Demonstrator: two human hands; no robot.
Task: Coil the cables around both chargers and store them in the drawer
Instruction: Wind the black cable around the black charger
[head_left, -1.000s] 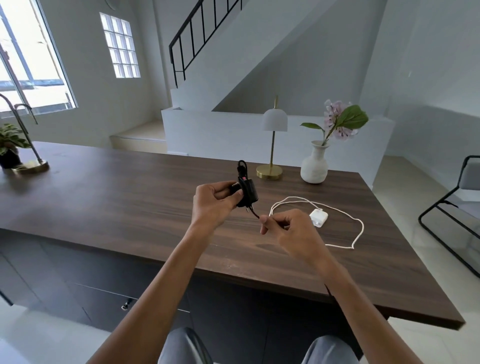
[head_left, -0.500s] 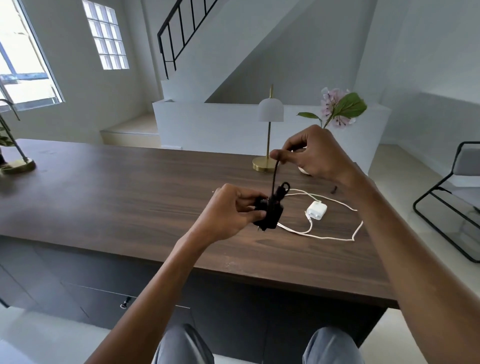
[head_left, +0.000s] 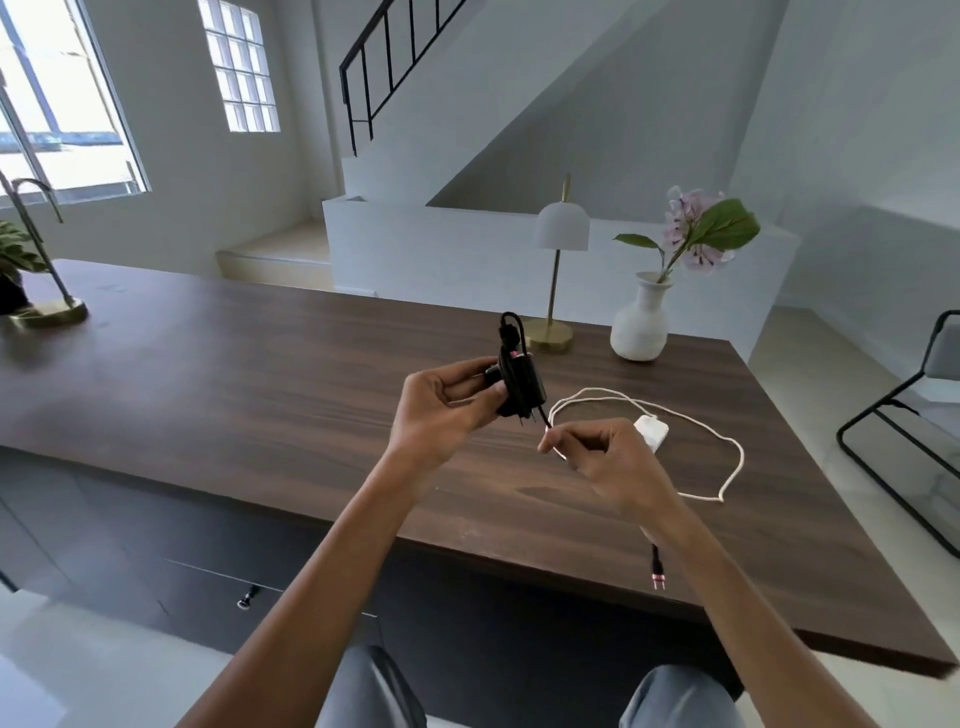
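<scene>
**A home interior: an open room by the stairs**

This is a lived-in house, not a workplace. A white staircase (head_left: 467, 119) with a black metal railing (head_left: 387, 57) climbs the far wall, beside a glass-block window (head_left: 239, 67) and a larger window (head_left: 57, 104) full of daylight. In front runs a long dark wooden countertop (head_left: 208, 395) on dark cabinets, with one knobbed drawer (head_left: 291, 603) below. The things on the top are decorative: a table lamp (head_left: 562, 228) with a white dome shade and brass base, a white vase (head_left: 640, 325) holding a pink flower (head_left: 693, 228), a potted plant (head_left: 15, 254) and a curved brass-coloured fixture (head_left: 36, 244). A black-framed chair (head_left: 930, 384) stands on the pale glossy floor (head_left: 810, 364).
</scene>
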